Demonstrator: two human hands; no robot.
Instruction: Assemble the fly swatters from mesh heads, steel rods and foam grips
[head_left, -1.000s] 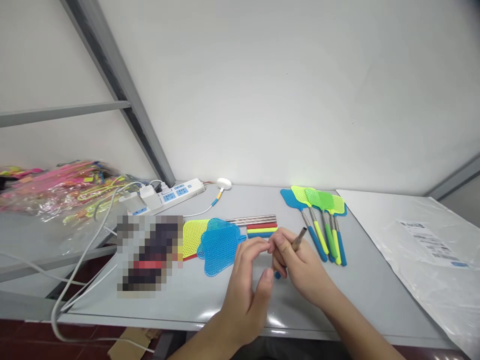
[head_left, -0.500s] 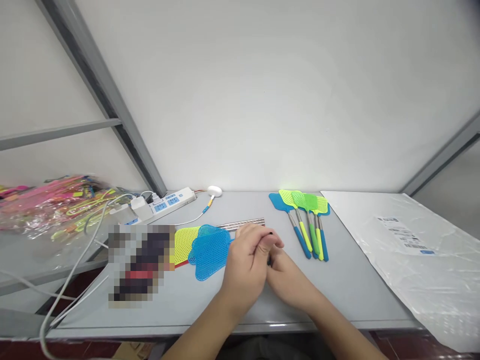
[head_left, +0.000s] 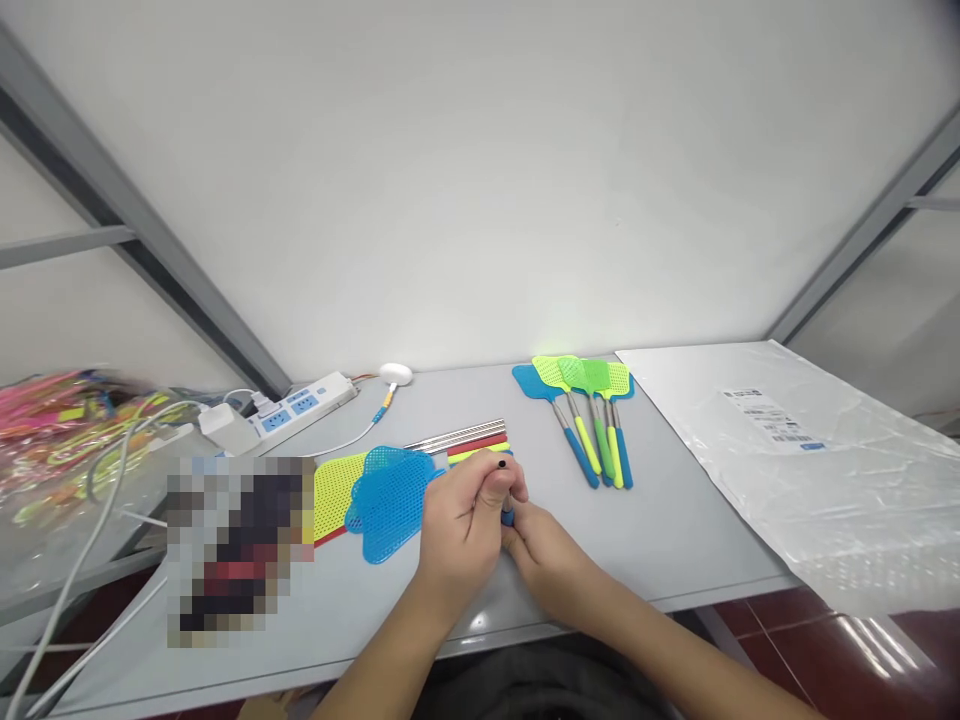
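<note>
Close together in front of me, both hands are closed. My left hand (head_left: 461,520) wraps round a slim metal rod (head_left: 510,502), mostly hidden by the fingers; a small black tip shows at its thumb. Just below, my right hand (head_left: 559,562) grips a blue handle (head_left: 508,518), of which only the end is visible, meeting the rod. Left of the hands lie blue fly swatter heads (head_left: 397,500) over a yellow head (head_left: 335,492), with a red edge beneath. Behind the left hand are several metal rods (head_left: 457,436) and red and yellow handles (head_left: 480,445).
Several fly swatters with handles (head_left: 600,420) lie fanned at the back right. A white plastic mailer (head_left: 720,430) covers the table's right side. At left are a power strip (head_left: 300,410), a white cabled device (head_left: 395,374), a pixelated patch and bagged colourful pieces (head_left: 75,430).
The view has shifted, so table items appear further left. My hands have drawn slightly apart, and the rod and blue handle end now show between them.
</note>
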